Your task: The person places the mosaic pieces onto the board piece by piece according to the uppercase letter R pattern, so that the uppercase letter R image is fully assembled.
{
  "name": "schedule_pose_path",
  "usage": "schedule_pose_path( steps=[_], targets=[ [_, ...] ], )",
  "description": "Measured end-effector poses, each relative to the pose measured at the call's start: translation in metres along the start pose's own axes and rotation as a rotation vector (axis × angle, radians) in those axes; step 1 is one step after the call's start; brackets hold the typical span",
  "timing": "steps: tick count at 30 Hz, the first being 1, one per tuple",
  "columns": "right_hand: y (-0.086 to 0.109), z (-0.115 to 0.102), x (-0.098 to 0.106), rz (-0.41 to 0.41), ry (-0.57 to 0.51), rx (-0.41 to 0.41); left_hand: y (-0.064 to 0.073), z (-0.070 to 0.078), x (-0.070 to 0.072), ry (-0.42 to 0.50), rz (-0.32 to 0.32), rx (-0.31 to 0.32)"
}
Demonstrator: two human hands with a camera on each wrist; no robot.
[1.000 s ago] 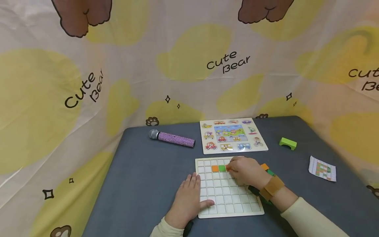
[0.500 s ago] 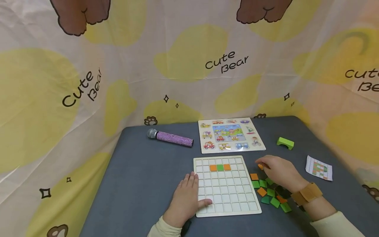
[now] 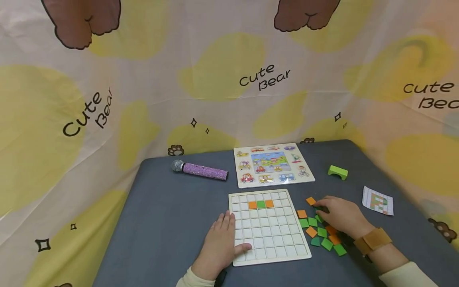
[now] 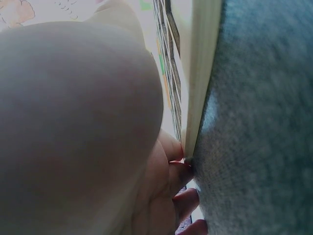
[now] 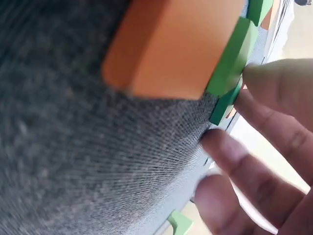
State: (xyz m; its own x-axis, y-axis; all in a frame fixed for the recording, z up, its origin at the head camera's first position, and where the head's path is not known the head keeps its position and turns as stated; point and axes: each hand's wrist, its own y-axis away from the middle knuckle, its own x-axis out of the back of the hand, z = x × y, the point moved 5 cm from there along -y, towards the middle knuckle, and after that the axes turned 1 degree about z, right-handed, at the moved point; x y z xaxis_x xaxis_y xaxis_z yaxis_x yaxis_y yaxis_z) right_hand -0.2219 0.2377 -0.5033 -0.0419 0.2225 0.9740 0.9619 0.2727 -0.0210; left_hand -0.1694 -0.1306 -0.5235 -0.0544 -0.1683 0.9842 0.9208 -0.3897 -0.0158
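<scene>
My left hand lies along the left edge of a white grid board, fingers straight, thumb over its lower-left squares. In the left wrist view its fingers touch the board's side. An orange tile, a green tile and another orange tile sit in one row. My right hand is over the far side of a loose tile pile. Its thumb and fingers are at a light green tile and a dark green tile.
Behind the board lies a picture puzzle, with a purple glitter microphone to its left. A green arch block and a small pattern card lie at the right. A printed cloth hangs behind the table.
My right hand has let go of the second orange tile on the board and moved right to the loose tiles. The left hand stays at the board's edge. The head view has shifted slightly.
</scene>
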Motion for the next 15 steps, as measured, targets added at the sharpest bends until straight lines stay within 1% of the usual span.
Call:
schedule_pose_path(
  steps=[3, 9, 13, 15],
  targets=[
    [-0.0004, -0.0025, 0.0022, 0.028, 0.001, -0.026, 0.0017, -0.0013, 0.0006, 0.006, 0.010, -0.002],
    [-0.0022, -0.0066, 0.0049, 0.038, -0.057, -0.104, 0.0029, -0.0018, 0.0030, 0.020, 0.006, -0.002],
    [-0.0028, -0.0075, 0.0054, 0.068, -0.062, -0.115, 0.0024, -0.0003, 0.0052, 0.023, 0.013, -0.010],
    [-0.0031, -0.0095, 0.0063, 0.088, -0.059, -0.098, 0.0020, 0.0010, 0.0066, 0.023, 0.016, -0.015]
  ],
)
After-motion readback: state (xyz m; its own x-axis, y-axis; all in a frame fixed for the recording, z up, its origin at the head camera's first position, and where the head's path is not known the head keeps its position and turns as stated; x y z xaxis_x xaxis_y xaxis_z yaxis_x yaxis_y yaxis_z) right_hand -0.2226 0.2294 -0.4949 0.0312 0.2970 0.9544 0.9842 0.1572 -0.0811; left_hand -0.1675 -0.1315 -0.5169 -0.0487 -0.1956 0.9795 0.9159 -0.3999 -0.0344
